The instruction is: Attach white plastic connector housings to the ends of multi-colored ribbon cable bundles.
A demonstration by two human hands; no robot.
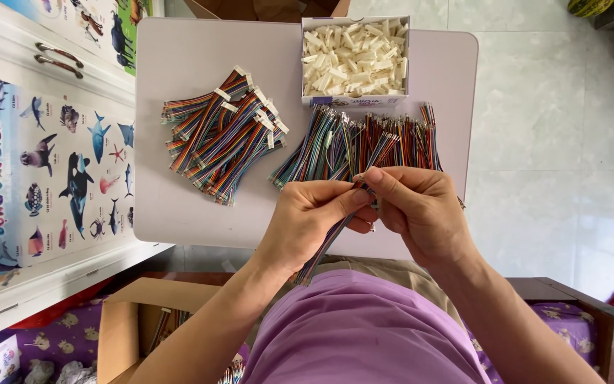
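A multicoloured ribbon cable is pinched by left hand and right hand fingertips below the connector box; strands could perhaps slip if grip loosens.

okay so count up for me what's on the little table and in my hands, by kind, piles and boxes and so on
Boxes of white connector housings: 1
Piles of ribbon cables with white ends: 1
Piles of loose bare-ended ribbon cables: 1
Ribbon cables held by left hand and right hand: 1
Total: 4, on the pale table.
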